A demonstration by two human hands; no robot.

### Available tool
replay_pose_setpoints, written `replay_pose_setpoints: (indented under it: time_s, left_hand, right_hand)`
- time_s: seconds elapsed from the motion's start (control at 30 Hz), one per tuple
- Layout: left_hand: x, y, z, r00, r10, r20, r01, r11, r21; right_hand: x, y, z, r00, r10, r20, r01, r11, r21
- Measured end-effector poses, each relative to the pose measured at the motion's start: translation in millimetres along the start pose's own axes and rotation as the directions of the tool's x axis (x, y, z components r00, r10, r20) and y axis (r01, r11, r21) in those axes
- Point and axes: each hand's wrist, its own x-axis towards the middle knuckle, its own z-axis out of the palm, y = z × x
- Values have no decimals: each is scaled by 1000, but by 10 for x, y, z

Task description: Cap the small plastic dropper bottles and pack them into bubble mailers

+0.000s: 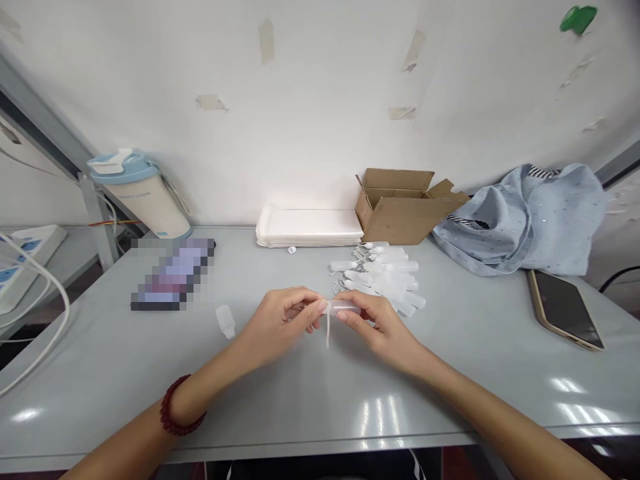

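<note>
In the head view, the left hand [287,317] has its thumb and forefinger closed on the upper end of a thin white strip [328,331], its other fingers curled in; what else they enclose I cannot tell. The right hand [377,323] has thumb and fingers clamped on a small translucent plastic tube [345,307], which lies sideways between the hands, above the glossy grey table [300,400]. The likeliest trouble is a slip: the tube looks smooth and the hold on it is narrow, so an uneven pull could twist it free or crease the strip. The heap of translucent white plastic tubes [395,270] sits just beyond the right fingers — a stray knuckle could scatter it, or its thin cords could snag. As for writing, the cream bottle with a pale blue lid [145,200] bears small blue lettering; "CHAIN" seems readable, the word before it uncertain. No other wording is legible.
</note>
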Motion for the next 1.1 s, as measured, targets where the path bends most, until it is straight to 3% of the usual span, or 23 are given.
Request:
replay_pose_setpoints:
  time_s: [0.13,0.27,0.37,0.53,0.63,0.77,0.93,1.03,1.1]
  left_hand:
    - [25,3,-33,992,-95,83,95,995,9]
    - [27,17,-39,992,-28,119,26,1000,15]
    - [17,11,-15,998,31,58,-34,998,45]
    - [-3,-15,2,992,96,-76,-84,985,149]
    - [8,-11,-24,999,15,-43,-12,998,63]
    - [28,-4,-54,984,-131,123,138,989,-51]
    - [-6,-17,-19,990,-50,130,36,994,106]
    - [-30,-65,17,985,162,64,-174,929,328]
    - [-38,-116,31,935,348,63,-336,817,468]
  right_hand:
    - [-22,52,55,965,-246,-94,213,939,-271]
    - [-28,82,78,934,-316,-168,245,908,-341]
    - [-28,93,75,918,-346,-194,262,895,-361]
    - [-33,129,99,887,-445,-125,371,847,-381]
    - [-26,153,116,860,-492,-136,406,821,-401]
    - [-14,184,117,830,-536,-152,429,789,-441]
    - [-37,156,108,860,-496,-115,416,815,-404]
    - [-52,94,91,951,-300,-76,273,929,-249]
    - [-46,63,68,996,-91,-22,89,994,-61]
